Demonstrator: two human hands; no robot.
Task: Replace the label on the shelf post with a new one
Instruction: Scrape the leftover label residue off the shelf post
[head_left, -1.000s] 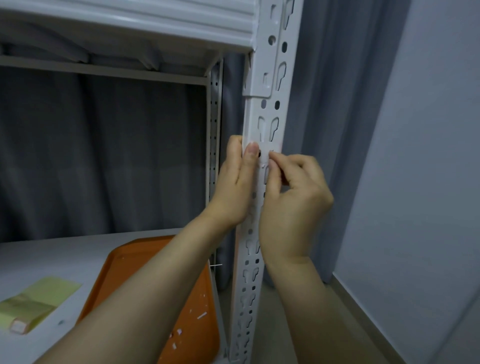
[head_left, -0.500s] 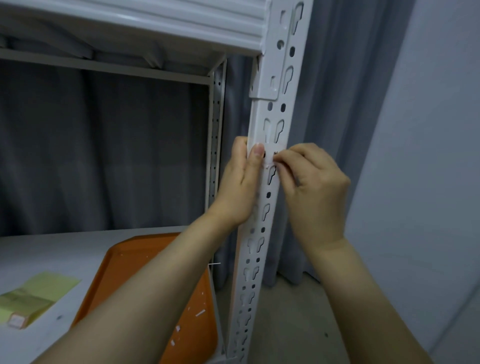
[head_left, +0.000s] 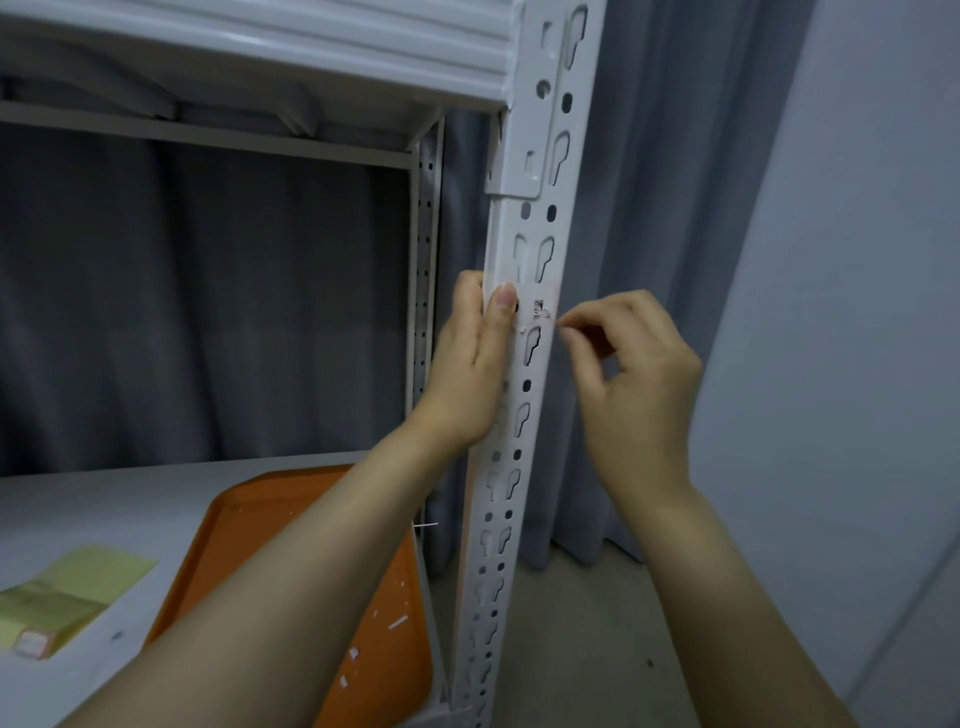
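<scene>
Peeling is the step in hand, as far as I can judge from here: the old label (head_left: 535, 304) sits on the front face of the shelf post (head_left: 538, 223), a little above mid-height of the visible post, and it is torn and ragged in the middle, so it is not yet off. The left hand (head_left: 470, 374) is at the label's 9 o'clock, its grip wrapped round the post with the fingers behind and the thumb (head_left: 503, 304) pressed flat on the front face at the label's left end. The right hand (head_left: 639, 384) is at the label's 3 o'clock, its grip pinched thumb to forefinger, the fingertips (head_left: 571, 335) right at the label's right edge on what looks like a thin lifted sliver. To do this well I would pull that sliver slowly and low, back across the face toward 9 o'clock and not straight out, because the paper looks prone to shredding into bits. The thumb should brace the post, not pin the part about to lift. Any stuck residue wants picking clean, especially round the keyhole slots, so the new label can lie flat. Down at 7 o'clock an orange tray (head_left: 270, 499) on the lower shelf (head_left: 104, 499) holds white scraps (head_left: 398, 622), a sensible place for the pieces. A yellow sheet (head_left: 78, 587) lies at 8 o'clock; whether it carries the new label I cannot tell.
</scene>
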